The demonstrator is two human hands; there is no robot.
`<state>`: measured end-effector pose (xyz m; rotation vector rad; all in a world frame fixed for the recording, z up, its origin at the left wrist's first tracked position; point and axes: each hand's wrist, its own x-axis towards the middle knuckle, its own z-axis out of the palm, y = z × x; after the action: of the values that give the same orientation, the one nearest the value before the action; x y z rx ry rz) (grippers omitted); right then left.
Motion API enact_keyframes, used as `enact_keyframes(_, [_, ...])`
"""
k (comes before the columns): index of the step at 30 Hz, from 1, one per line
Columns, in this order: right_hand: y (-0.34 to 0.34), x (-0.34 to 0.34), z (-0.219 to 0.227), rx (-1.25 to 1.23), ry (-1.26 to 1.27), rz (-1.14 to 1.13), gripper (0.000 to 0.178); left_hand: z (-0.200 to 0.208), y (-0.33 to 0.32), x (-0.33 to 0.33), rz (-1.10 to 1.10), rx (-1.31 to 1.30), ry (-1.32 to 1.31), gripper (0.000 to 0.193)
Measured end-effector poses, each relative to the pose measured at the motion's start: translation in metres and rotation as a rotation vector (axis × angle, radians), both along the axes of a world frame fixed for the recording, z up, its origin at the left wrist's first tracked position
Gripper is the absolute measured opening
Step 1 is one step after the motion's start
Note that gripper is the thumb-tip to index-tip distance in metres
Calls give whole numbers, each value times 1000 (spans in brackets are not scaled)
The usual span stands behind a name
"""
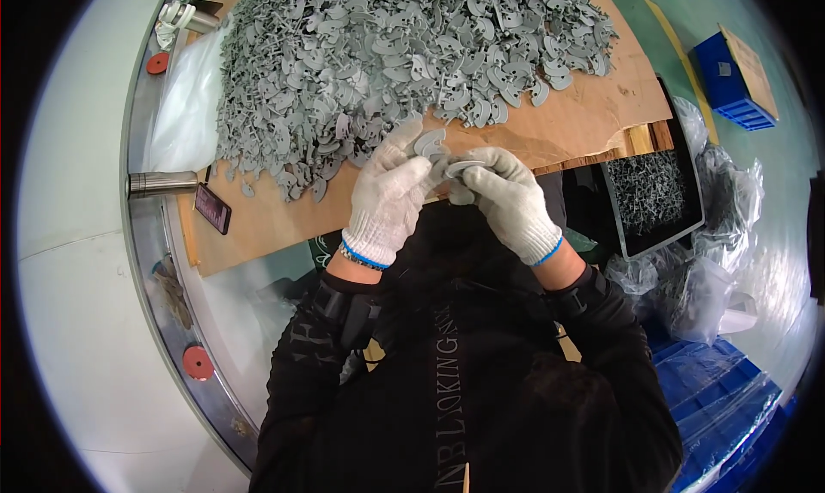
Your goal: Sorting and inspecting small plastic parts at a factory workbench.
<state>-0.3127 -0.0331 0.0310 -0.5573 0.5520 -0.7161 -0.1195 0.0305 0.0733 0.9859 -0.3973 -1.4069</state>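
Observation:
Both my hands wear white knit gloves with blue cuffs and meet over the near edge of the wooden tabletop [266, 227]. Between the thumb and fingers of my left hand [388, 199] is a grey curved part [429, 142], flat and crescent-like. My right hand [509, 199] pinches another grey curved part [464, 167], seen nearly edge-on. The two parts are close together; whether they touch I cannot tell. Just beyond my hands spreads a big heap of similar grey parts [387, 55], some with thin stems.
Left of the heap lie a clear plastic bag [189, 106], a steel cylinder [163, 184] and a phone [212, 209]. At right stands a black bin [622, 227] holding thin grey pieces, beside crumpled plastic bags [730, 192]. Blue crates [730, 85] stand on the green floor.

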Motion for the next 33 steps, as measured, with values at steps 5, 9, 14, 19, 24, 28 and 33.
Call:
enact_keyframes(5, [-1, -16, -15, -76, 3, -133, 18, -3, -4, -1, 80, -178, -675, 41])
enact_keyframes(9, [-3, -15, -6, -70, 35, -210, 17, 7, -10, 4, 11, -463, -1355, 37])
enact_keyframes(14, [-22, -20, 6, -188, 261, -123, 16, 10, -13, -5, 22, -493, -1387, 40])
enact_keyframes(19, [-40, -9, 26, -38, 83, -156, 17, 7, -16, -17, 167, -304, -1099, 36])
enact_keyframes(24, [-37, 0, 33, -41, 210, -123, 24, 10, -16, -7, 170, -63, -224, 36])
enact_keyframes(28, [-37, 1, 16, -131, 340, -74, 28, 9, -15, -1, 60, -24, -40, 36])
enact_keyframes(33, [-31, 13, 27, -34, 166, -91, 25, 16, -13, -9, 18, 55, -123, 37])
